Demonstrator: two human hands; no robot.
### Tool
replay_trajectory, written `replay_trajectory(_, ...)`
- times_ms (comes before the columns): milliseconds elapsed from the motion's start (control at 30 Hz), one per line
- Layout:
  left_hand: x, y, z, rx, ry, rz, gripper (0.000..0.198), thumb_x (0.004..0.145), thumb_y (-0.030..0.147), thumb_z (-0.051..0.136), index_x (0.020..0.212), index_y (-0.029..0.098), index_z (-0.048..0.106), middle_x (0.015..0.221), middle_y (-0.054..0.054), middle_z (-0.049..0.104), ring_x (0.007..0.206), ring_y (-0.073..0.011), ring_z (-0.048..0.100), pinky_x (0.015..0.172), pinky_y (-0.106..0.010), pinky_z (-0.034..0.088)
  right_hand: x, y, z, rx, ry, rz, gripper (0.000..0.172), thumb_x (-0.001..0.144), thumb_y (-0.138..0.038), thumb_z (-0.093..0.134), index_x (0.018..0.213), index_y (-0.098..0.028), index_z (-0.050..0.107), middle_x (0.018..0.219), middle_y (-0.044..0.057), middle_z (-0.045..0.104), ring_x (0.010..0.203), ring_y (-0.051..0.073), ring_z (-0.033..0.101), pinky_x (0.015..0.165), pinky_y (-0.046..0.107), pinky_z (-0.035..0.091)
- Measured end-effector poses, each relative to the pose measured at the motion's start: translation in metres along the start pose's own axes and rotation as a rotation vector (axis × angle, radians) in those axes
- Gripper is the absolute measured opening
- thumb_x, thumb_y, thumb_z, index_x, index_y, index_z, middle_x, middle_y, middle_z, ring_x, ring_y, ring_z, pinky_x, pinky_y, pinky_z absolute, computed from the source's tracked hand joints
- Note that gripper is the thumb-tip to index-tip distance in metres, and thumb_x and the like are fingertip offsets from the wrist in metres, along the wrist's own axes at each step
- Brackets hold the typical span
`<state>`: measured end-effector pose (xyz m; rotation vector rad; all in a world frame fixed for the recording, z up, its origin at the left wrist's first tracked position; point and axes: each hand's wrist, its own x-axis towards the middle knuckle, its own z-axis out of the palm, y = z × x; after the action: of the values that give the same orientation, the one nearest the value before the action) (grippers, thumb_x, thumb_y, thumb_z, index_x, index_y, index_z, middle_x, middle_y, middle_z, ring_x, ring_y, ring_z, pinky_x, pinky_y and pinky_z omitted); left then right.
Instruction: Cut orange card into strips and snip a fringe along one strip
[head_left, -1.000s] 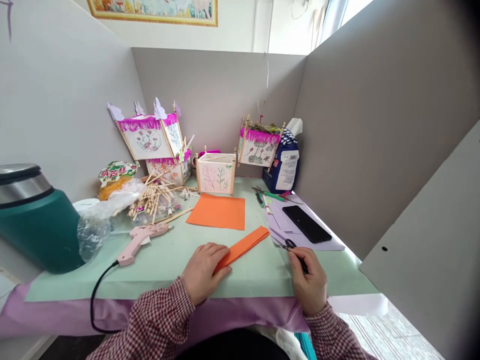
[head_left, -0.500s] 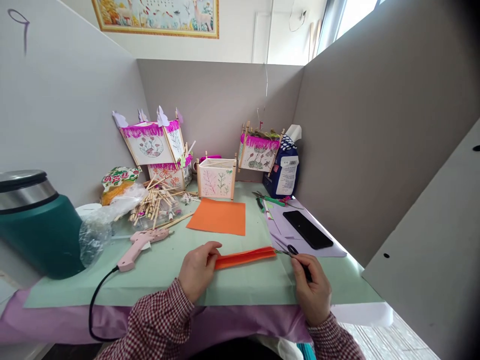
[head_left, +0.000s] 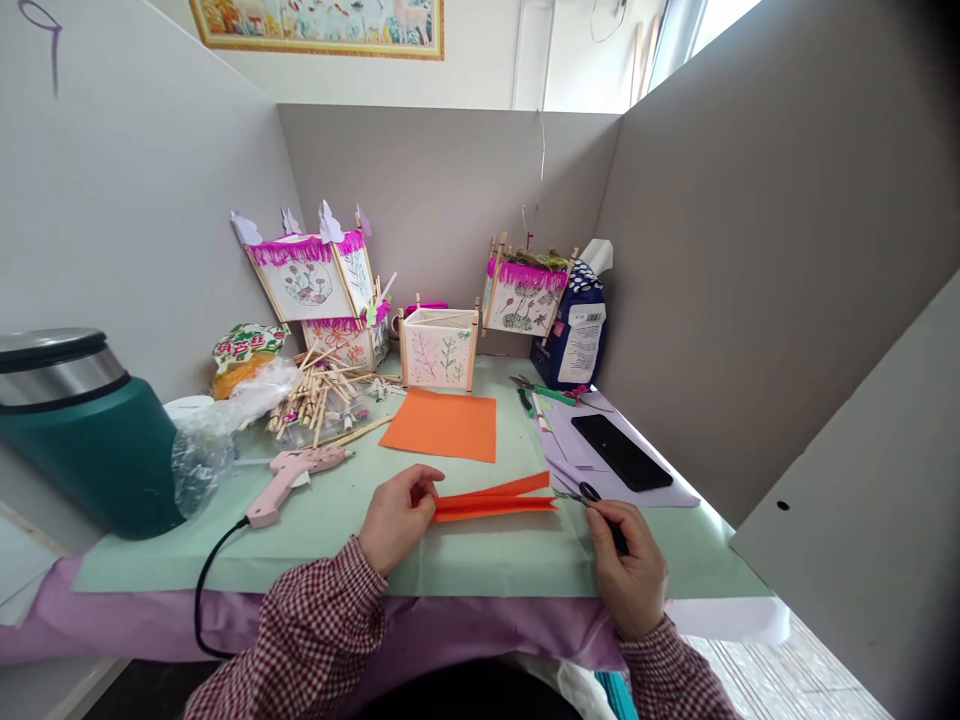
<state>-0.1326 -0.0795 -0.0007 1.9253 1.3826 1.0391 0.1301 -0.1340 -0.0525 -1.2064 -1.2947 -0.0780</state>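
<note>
Head cam: L hand [head_left: 394,520] pinches left end of orange strip [head_left: 495,500]; R hand [head_left: 634,580] grips scissors [head_left: 589,497], tips at strip's right end. Sheet [head_left: 442,425] lies just beyond.

Craft booth: paper lanterns [head_left: 311,275], glue gun [head_left: 292,470].

Our right hand [head_left: 630,580] hid most of the handles of the scissors [head_left: 577,494]. Our left hand [head_left: 394,520] covered the near end of the folded orange paper [head_left: 495,505]. The left edge cut off the teal flask [head_left: 90,450], the top edge the framed painting [head_left: 315,25]. We couldn't read the label on the blue pack [head_left: 577,345].
</note>
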Motion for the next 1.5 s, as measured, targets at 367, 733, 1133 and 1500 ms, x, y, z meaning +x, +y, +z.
replay_trajectory(367,-0.004,0.003,-0.002,0.064,-0.047,-0.027,0.031,0.065,0.009,0.04,0.089,0.017,0.059,0.071,0.001,0.058,0.066,-0.0118,0.055,0.062,-0.023,0.044,-0.001,0.001,-0.001,-0.012,-0.018,-0.01,0.007,0.078,-0.021,0.055,0.083,-0.019,0.059,0.085,0.005,0.058,0.081,0.018,0.054,0.075,0.034,0.043)
replay_trajectory(733,-0.009,0.01,0.004,0.558,-0.179,0.197,0.025,0.072,0.025,0.055,0.096,0.025,0.063,0.098,-0.002,0.06,0.093,-0.0221,0.05,0.078,-0.036,0.036,-0.001,0.0,-0.001,-0.035,-0.034,-0.019,0.007,0.078,-0.021,0.055,0.082,-0.019,0.06,0.085,0.005,0.058,0.081,0.018,0.055,0.075,0.034,0.044)
replay_trajectory(1133,-0.003,0.01,0.004,0.632,-0.059,0.174,0.009,0.077,0.023,0.054,0.071,0.019,0.06,0.076,0.001,0.062,0.074,-0.0151,0.054,0.073,-0.03,0.036,-0.001,-0.001,-0.001,-0.033,-0.047,-0.036,0.007,0.078,-0.019,0.055,0.083,-0.019,0.059,0.084,0.004,0.058,0.08,0.017,0.054,0.073,0.034,0.044)
replay_trajectory(1500,-0.007,0.014,0.002,0.698,-0.264,0.265,0.03,0.075,0.047,0.055,0.095,0.025,0.06,0.093,-0.002,0.057,0.089,-0.0206,0.049,0.076,-0.033,0.035,-0.001,-0.002,-0.001,-0.048,-0.052,-0.015,0.009,0.078,-0.024,0.054,0.082,-0.019,0.06,0.084,0.005,0.059,0.08,0.018,0.055,0.073,0.035,0.045)
